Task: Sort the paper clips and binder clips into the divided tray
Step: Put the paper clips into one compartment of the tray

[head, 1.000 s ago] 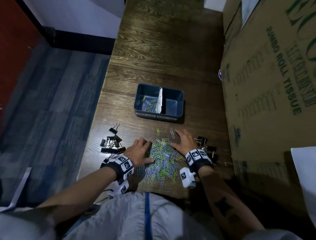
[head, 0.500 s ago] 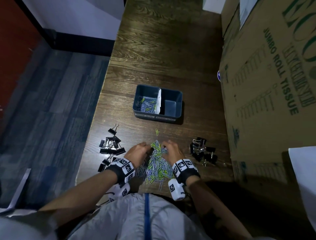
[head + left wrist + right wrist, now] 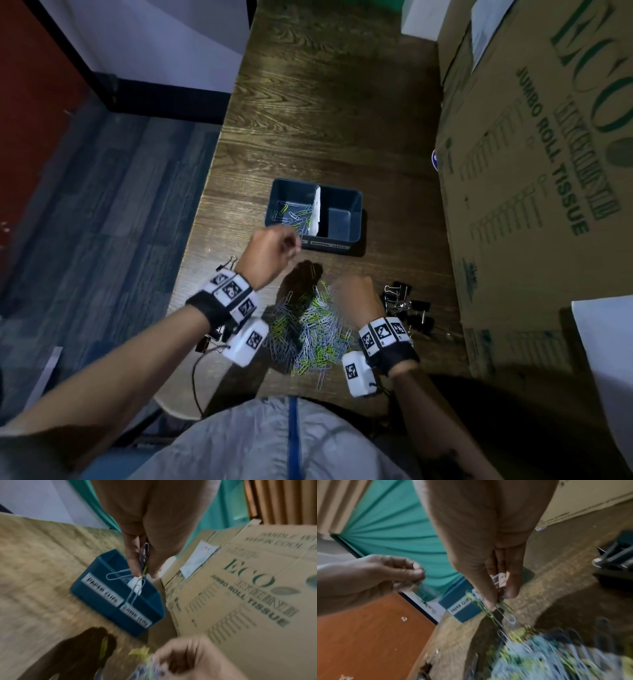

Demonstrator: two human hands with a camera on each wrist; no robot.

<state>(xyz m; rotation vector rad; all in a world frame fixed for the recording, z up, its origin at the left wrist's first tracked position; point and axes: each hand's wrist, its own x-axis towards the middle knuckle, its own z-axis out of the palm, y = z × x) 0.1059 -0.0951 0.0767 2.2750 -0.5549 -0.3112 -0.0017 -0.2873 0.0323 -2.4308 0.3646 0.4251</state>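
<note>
A blue divided tray sits mid-table, paper clips in its left compartment, its right compartment bare. My left hand is raised near the tray's front left corner and pinches several paper clips that dangle from its fingers. My right hand is at the far edge of the pile of green, white and blue paper clips and pinches a bunch of clips. Black binder clips lie right of the pile; more binder clips lie left, mostly hidden under my left wrist.
A big cardboard box marked JUMBO ROLL TISSUE stands along the table's right side, close to the tray. The table's left edge drops to a dark floor. A white sheet lies at the right.
Both hands were gathering at the pile; my left hand has since lifted with clips toward the tray's left compartment, while my right hand has stayed at the pile and pinched up clips.
</note>
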